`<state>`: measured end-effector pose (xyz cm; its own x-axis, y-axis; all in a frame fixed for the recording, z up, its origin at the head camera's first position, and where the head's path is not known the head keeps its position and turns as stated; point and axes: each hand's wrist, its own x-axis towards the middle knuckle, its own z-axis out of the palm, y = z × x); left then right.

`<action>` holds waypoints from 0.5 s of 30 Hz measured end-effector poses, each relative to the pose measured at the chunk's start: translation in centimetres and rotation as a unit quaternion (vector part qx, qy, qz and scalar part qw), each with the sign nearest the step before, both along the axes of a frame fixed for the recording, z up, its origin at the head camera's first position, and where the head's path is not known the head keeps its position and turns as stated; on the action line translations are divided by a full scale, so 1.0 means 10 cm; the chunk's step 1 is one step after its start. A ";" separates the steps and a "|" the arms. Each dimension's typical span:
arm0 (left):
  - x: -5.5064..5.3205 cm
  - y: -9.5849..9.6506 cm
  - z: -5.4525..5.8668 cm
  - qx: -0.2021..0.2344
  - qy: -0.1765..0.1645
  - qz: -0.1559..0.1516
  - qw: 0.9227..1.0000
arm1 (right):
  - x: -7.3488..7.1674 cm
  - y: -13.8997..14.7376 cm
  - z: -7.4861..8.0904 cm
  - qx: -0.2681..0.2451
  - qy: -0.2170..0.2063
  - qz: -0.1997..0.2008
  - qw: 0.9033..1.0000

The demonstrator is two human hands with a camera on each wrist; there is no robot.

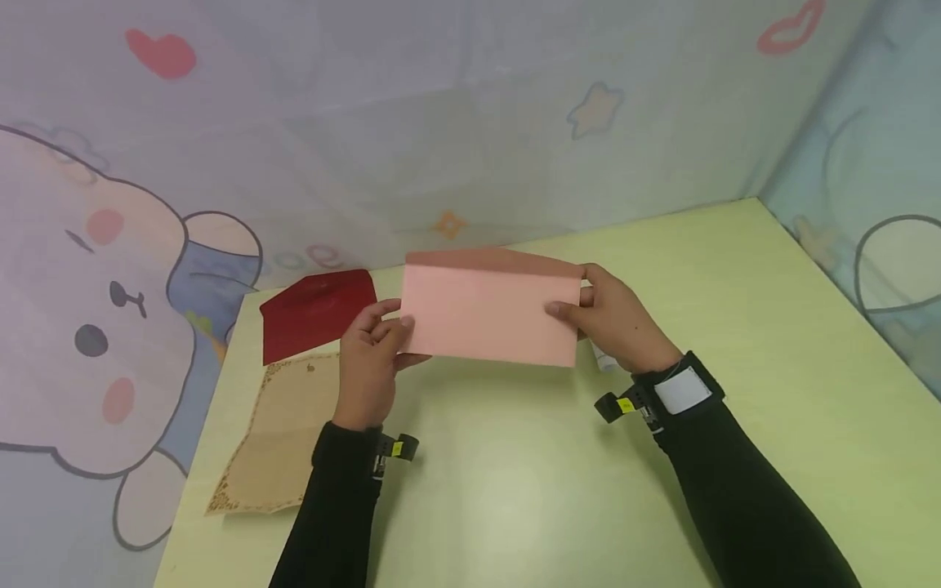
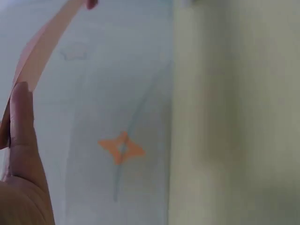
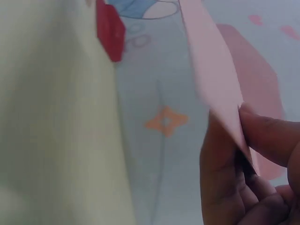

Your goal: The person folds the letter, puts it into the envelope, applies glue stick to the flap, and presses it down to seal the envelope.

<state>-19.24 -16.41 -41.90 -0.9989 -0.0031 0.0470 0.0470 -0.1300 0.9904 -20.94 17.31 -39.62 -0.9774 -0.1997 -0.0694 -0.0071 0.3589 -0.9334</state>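
Observation:
A pink envelope (image 1: 488,314) is held up above the table between both hands, its flap (image 1: 488,260) along the top edge. At its left edge my left hand (image 1: 371,359) pinches it, thumb in front and fingers behind. My right hand (image 1: 621,322) grips the right edge with the thumb on the front face. The right wrist view shows the pink envelope (image 3: 213,61) edge-on between thumb and fingers. In the left wrist view, the left thumb (image 2: 22,112) lies against the envelope (image 2: 49,47).
A red envelope (image 1: 316,314) lies at the table's back left. In front of it is a creased tan sheet (image 1: 287,441) with a decorated border. A small white object (image 1: 604,358) shows partly under the right hand. A printed cloth (image 1: 441,122) hangs behind the yellow-green table (image 1: 515,490).

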 end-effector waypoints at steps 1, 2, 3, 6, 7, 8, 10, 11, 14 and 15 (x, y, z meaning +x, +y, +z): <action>0.01 -0.05 -0.02 -0.037 -0.013 -0.001 0.999 | 0.00 0.02 -0.03 0.004 -0.005 0.003 1.000; 0.02 -0.09 -0.05 -0.075 -0.025 -0.006 0.997 | -0.01 0.03 -0.06 0.009 -0.010 0.004 1.000; 0.04 -0.12 -0.07 -0.114 -0.034 -0.014 0.993 | -0.01 0.05 -0.09 0.020 -0.013 0.002 1.000; 0.09 -0.19 -0.15 -0.225 -0.053 -0.047 0.972 | -0.01 0.07 -0.19 0.077 -0.011 -0.003 0.997; 0.11 -0.20 -0.17 -0.255 -0.056 -0.060 0.963 | 0.00 0.07 -0.23 0.098 -0.009 0.000 0.995; 0.13 -0.20 -0.20 -0.286 -0.059 -0.069 0.954 | 0.01 0.07 -0.27 0.119 -0.006 0.005 0.993; 0.16 -0.21 -0.25 -0.343 -0.062 -0.084 0.934 | 0.03 0.05 -0.35 0.156 -0.001 0.019 0.988; 0.18 -0.20 -0.27 -0.364 -0.064 -0.089 0.925 | 0.04 0.03 -0.39 0.169 0.001 0.027 0.985; 0.19 -0.19 -0.33 -0.410 -0.070 -0.096 0.904 | 0.06 -0.04 -0.46 0.199 0.002 0.036 0.979; 0.20 -0.18 -0.35 -0.417 -0.072 -0.099 0.900 | 0.06 -0.06 -0.48 0.209 0.003 0.034 0.977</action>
